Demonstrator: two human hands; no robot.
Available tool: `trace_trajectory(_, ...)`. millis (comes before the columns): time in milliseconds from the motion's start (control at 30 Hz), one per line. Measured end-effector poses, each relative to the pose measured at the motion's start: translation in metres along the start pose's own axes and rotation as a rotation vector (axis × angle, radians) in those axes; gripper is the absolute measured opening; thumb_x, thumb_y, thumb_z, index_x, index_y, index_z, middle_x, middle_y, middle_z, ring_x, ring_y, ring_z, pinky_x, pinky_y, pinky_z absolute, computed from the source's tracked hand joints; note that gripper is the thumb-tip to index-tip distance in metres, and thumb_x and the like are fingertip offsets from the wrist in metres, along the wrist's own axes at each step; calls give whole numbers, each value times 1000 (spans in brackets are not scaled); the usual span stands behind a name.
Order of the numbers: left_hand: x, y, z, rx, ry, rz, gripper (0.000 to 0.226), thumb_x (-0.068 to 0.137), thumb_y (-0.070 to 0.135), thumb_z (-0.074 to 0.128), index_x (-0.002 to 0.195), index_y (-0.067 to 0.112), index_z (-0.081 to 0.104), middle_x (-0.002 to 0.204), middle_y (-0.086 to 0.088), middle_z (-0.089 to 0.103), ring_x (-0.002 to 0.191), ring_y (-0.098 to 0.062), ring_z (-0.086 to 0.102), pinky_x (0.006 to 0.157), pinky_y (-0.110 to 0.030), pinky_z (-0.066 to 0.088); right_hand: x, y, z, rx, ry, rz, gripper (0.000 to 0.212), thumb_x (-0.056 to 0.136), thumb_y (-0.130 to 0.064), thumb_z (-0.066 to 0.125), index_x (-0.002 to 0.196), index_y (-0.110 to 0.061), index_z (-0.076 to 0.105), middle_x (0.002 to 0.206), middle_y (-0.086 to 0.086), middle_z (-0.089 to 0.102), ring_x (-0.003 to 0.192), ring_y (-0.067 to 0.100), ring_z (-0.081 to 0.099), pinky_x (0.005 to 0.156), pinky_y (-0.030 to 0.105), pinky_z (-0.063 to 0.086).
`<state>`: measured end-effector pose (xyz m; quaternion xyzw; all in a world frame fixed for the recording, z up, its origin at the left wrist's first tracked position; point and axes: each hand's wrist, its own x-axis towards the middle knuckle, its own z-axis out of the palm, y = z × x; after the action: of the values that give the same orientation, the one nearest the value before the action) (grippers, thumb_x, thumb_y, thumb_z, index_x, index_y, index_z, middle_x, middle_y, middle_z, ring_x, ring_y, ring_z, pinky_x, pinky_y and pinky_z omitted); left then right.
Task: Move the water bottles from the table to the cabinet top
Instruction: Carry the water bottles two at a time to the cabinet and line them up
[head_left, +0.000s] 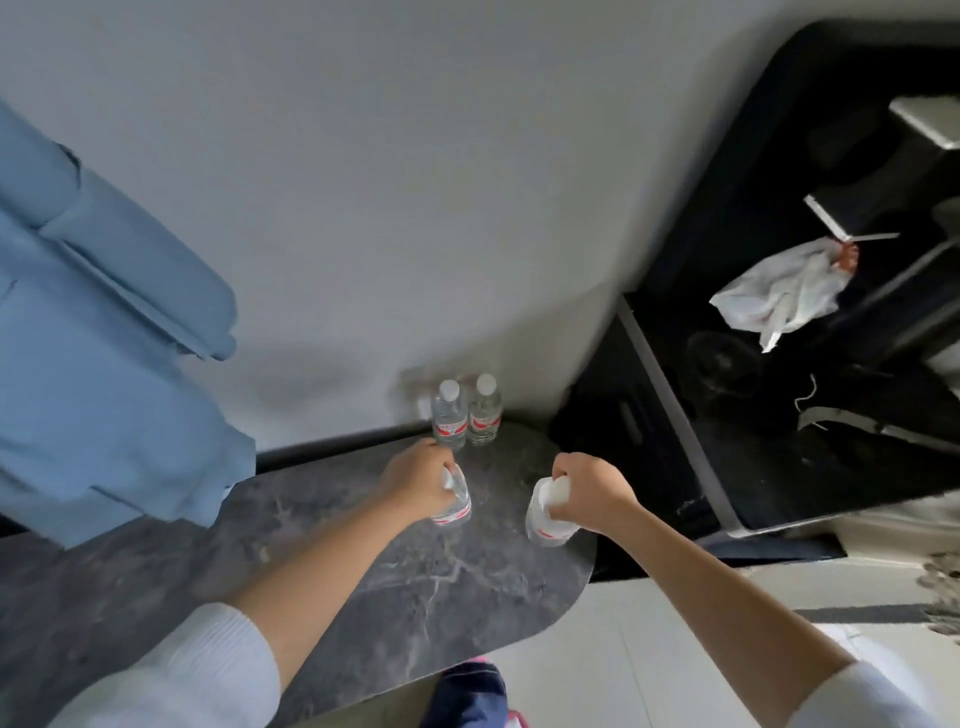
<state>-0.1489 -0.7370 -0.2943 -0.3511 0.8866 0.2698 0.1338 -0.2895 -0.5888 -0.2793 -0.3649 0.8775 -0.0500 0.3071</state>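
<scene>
Left grip (423, 475) and right grip (584, 486) each clamp a bottle neck; right bottle (548, 512) near counter (415, 587) edge may slip.

Soft dim daylight, faint wall shadows, slight blur, strong wide-angle edge distortion

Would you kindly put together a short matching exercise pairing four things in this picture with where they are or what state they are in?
Things
1. left hand
2. right hand
3. two bottles
4. white plastic bag

Places or states
A. standing untouched by the wall
B. lying on the black unit at right
C. gripping the bottle near the table's rounded end
D. gripping the bottle nearer the blue jacket

Pairs: 1-D, 2-C, 3-A, 4-B
</scene>
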Motion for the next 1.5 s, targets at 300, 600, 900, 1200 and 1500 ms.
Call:
trace_trajectory(300,68,0,13,-53,-44,-25,30,83,14,58,113,11,61,126,-4,54,112,-23,57,89,-28,45,89,-23,20,103,-10,48,9,80,-10,54,87,-15,52,103,7,55,93,25,56,73,28,41)
trace_trajectory(600,117,-14,38,-49,-89,-66,32,88,15,58,120,12,57,136,0,46,118,-21,55,93,-28,44,150,-25,43,63,-40,-10,26,85,-12,53,109,-3,57,121,11,55,111,26,56,90,27,40)
trace_trajectory(900,143,-14,41,-18,-85,-40,30,89,12,56,119,14,58,133,1,50,115,-21,57,91,-30,48,179,-24,43,25,-80,-63,30,84,-17,58,112,-5,57,123,9,56,112,25,55,87,27,42)
trace_trajectory(1200,155,-15,45,-30,-84,-49,30,88,10,59,118,12,58,133,1,50,115,-21,57,92,-29,48,191,-27,41,1,-89,-92,27,82,-13,60,108,-6,59,121,8,57,109,24,57,79,23,42)
trace_trajectory(1500,157,-18,48,-29,-76,-55,36,90,12,58,126,12,55,136,0,48,120,-20,54,95,-29,47,198,-28,40,-10,-90,-108,28,82,-13,59,109,-6,58,122,9,55,109,25,55,73,19,32)
